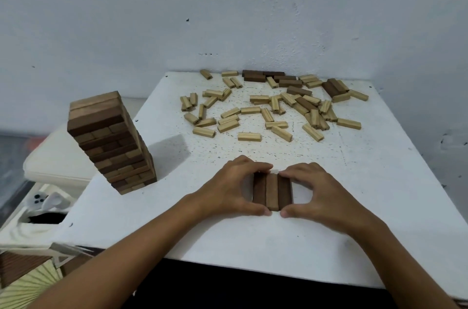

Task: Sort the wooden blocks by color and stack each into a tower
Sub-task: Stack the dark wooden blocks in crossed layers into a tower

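Three brown blocks [272, 191] lie side by side in a row on the white table [367, 207], near its front. My left hand [228, 191] and my right hand [321, 194] close round this row from both sides, with fingertips on the far ends and thumbs on the near ends. A tall tower of brown blocks [111, 141] stands at the table's left edge. Many loose pale blocks [249, 136] lie scattered across the far half of the table. Several dark brown blocks [254, 77] are mixed among them near the wall.
The white wall [228, 30] runs right behind the table. To the left, below table level, sit a white cushion [58, 156] and some clutter [40, 207]. Bare table surface lies right of my hands and between the tower and the row.
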`<state>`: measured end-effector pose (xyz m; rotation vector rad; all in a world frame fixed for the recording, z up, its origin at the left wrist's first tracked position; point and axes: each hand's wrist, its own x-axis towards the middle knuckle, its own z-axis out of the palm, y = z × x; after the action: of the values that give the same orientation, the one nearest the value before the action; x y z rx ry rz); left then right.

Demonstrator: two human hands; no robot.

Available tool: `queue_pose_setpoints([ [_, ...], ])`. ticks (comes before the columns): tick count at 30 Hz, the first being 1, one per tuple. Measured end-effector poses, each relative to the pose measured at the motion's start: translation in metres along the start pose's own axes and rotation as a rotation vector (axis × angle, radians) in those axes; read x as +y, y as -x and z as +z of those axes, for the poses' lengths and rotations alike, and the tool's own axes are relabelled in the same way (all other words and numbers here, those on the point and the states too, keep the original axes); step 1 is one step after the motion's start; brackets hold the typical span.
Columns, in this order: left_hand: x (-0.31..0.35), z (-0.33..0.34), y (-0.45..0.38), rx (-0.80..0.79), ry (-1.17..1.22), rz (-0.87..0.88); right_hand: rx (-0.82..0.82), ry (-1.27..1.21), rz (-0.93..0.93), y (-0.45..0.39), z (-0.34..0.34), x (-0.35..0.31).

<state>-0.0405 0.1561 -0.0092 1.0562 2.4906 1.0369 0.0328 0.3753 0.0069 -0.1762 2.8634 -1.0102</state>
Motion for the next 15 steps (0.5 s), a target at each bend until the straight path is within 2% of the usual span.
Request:
queue_pose_setpoints([
  [8, 0.0006, 0.0002, 0.0013, 0.015, -0.007, 0.016, -0.028, -0.020, -0.030, -0.0003, 0.0012, 0.0022],
  [15, -0.0029, 0.0040, 0.0002, 0.045, 0.055, -0.033, 0.016, -0.074, -0.033, 0.0001, 0.0045, 0.0049],
])
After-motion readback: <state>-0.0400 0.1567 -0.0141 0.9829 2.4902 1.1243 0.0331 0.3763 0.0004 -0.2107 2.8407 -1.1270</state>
